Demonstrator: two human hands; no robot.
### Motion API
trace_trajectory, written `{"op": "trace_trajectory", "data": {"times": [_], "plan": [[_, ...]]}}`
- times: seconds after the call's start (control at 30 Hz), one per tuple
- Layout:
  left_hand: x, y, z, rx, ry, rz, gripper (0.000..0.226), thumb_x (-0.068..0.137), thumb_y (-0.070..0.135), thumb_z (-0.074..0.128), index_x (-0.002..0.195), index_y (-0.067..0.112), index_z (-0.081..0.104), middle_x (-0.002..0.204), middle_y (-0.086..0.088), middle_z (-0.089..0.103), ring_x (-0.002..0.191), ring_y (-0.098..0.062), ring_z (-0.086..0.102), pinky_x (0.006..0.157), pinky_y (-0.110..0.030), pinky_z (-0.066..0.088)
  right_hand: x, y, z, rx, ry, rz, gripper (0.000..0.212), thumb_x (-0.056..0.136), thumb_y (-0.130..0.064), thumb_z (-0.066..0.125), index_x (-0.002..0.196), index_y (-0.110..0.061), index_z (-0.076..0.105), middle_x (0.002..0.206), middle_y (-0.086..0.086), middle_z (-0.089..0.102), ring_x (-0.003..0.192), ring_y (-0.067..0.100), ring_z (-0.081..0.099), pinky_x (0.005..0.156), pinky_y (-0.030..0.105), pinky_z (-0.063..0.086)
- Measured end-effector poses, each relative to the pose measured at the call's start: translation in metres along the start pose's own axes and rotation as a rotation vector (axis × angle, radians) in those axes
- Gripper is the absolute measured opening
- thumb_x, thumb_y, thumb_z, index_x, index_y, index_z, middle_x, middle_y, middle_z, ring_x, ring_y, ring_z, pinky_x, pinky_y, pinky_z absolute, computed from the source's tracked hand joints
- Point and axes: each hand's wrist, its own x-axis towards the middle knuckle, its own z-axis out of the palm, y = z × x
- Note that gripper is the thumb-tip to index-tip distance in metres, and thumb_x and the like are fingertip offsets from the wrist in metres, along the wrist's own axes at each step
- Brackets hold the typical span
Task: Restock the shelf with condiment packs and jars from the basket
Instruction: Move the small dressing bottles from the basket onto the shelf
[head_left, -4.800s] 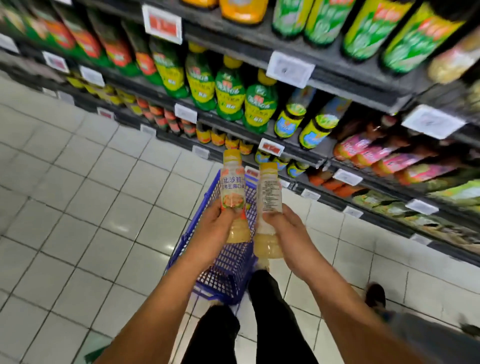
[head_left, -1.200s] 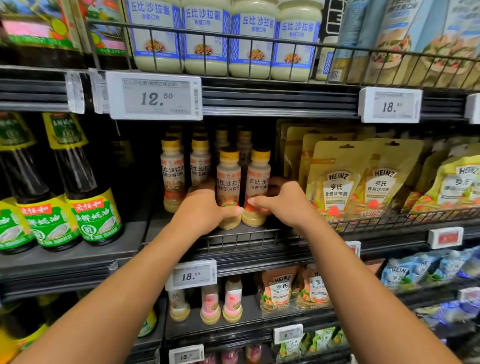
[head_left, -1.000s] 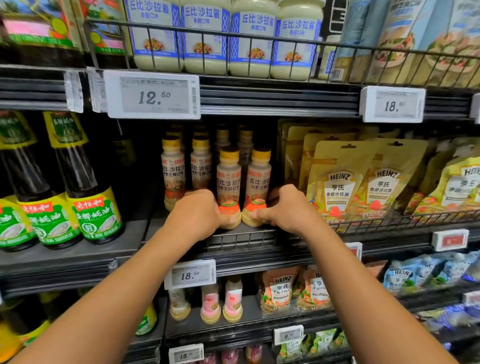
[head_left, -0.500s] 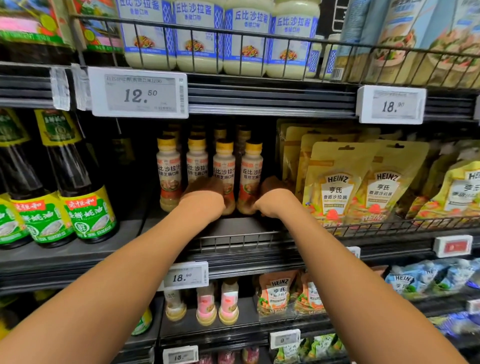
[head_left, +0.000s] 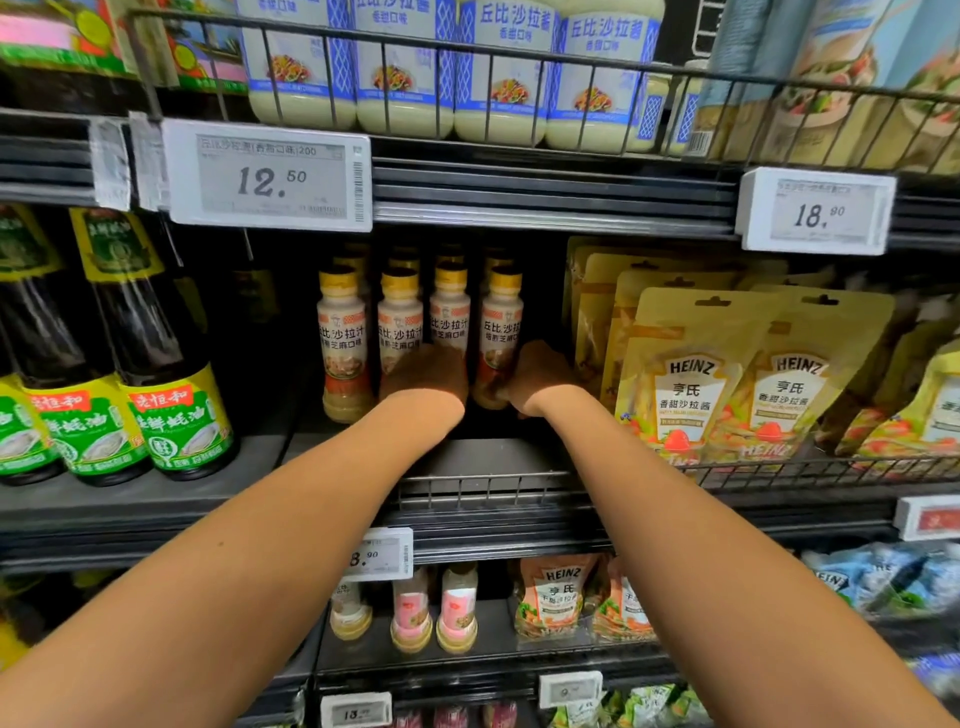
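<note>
The two sesame dressing bottles (head_left: 450, 312) have slid back into the row on the mid-frame shelf (head_left: 467, 457), the right hand (head_left: 540, 379) still curling its fingers round one and the left hand (head_left: 426, 374) hiding its fingers, so I reckon only letting go remains.

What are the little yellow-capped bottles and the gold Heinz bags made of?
Small yellow-capped dressing bottles: probably clear plastic, since the beige sauce shows through below a glossy printed label; they could be glass. Gold Heinz pouches: soft plastic film with a dull metallic sheen, flat and slightly wrinkled, with hang holes at the top.
</note>
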Motion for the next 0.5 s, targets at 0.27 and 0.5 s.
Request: {"op": "trace_trajectory", "data": {"times": [0.27,0.5], "plan": [[-0.002,0.002,0.003,0.047,0.028,0.0,0.031,0.098,0.019,0.052,0.125,0.006,0.061,0.125,-0.019,0.061,0.114,-0.038,0.06,0.089,-0.046,0.05,-0.008,0.0,-0.002,0.003,-0.001,-0.018,0.045,0.085,-0.024,0.077,0.124,-0.007,0.063,0.116,0.012,0.068,0.093,0.026,0.065,0.073,0.027,0.043],[-0.021,-0.012,-0.016,0.004,0.07,-0.026,0.035,0.089,0.047,0.06,0.105,0.016,0.068,0.109,-0.007,0.068,0.098,-0.034,0.065,0.081,-0.037,0.05,-0.021,-0.004,-0.002,0.054,0.053,-0.02,0.045,0.089,-0.035,0.07,0.126,-0.011,0.064,0.121,0.013,0.069,0.107,0.033,0.066,0.074,0.026,0.043]]}}
